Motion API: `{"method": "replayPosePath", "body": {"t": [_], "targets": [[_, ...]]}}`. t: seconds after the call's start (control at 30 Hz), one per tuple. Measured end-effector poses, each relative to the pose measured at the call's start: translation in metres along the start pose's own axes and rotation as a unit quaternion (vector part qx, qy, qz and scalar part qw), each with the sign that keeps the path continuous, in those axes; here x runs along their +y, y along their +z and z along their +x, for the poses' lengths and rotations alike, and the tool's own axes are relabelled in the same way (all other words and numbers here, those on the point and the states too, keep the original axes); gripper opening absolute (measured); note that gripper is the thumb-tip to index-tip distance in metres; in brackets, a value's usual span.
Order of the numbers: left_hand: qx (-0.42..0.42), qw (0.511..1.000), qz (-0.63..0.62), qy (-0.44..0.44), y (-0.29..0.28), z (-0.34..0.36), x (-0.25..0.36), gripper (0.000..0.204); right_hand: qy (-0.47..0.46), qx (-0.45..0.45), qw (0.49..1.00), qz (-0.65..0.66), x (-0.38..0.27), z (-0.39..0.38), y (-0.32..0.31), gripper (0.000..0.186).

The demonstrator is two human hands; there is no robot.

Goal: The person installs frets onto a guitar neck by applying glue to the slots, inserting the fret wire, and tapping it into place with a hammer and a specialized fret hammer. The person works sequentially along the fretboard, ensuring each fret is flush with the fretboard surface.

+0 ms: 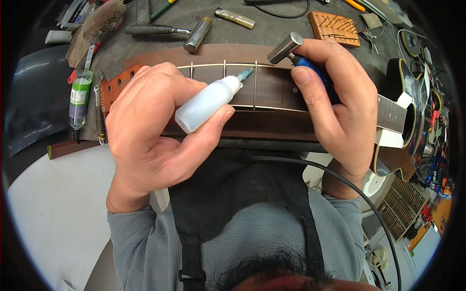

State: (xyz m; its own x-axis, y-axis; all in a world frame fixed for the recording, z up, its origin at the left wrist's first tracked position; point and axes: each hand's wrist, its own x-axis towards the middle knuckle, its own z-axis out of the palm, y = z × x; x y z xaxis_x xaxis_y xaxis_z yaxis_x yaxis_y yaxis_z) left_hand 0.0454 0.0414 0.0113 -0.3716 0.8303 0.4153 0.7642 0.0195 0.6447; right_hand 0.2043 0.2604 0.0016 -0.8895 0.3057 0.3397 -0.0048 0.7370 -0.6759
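My left hand (153,121) grips a small translucent squeeze bottle (203,109), tilted so its teal tip (245,73) lies at the upper edge of the dark fretboard (269,89), just left of a fret wire (255,87). My right hand (335,102) is closed on a small hammer (284,47) with a blue handle, its metal head raised over the neck. The neck lies crosswise on the bench, with its orange headstock (110,92) at the left, partly behind my left hand, and the guitar body (403,157) at the right.
The grey bench (291,26) carries another hammer (196,34), a wooden holder with thin rods (334,29), a short tube (234,17), a brush (103,22), a green bottle (78,102) and a wrench (101,128). A black cable (310,164) crosses below the neck to the lower right.
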Motion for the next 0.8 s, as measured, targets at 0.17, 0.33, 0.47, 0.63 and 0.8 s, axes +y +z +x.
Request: {"method": "replayPosePath", "body": {"t": [0.17, 0.33, 0.47, 0.63, 0.8], "targets": [[0.004, 1.0, 0.005, 0.001, -0.0003, -0.0045, -0.0005, 0.022, -0.031, -0.002, 0.999, -0.021, 0.0, 0.0033, 0.0079, 0.026], [0.006, 1.0, 0.006, -0.001, 0.0006, -0.0043, -0.0002, 0.023, -0.026, 0.0, 0.999, -0.025, -0.0002, 0.0041, 0.0089, 0.028], [0.009, 1.0, 0.01, 0.006, 0.0014, -0.004, 0.0002, 0.023, -0.019, 0.0, 1.0, -0.019, 0.0001, 0.0025, 0.0094, 0.026], [0.006, 1.0, 0.022, 0.012, 0.0006, -0.0045, -0.0002, 0.023, -0.034, -0.004, 0.999, -0.034, 0.001, 0.0027, 0.008, 0.022], [0.065, 0.992, -0.087, -0.064, 0.0007, -0.0104, -0.0027, 0.023, -0.039, 0.0, 0.998, -0.038, 0.0002, 0.0024, 0.009, 0.018]]}}
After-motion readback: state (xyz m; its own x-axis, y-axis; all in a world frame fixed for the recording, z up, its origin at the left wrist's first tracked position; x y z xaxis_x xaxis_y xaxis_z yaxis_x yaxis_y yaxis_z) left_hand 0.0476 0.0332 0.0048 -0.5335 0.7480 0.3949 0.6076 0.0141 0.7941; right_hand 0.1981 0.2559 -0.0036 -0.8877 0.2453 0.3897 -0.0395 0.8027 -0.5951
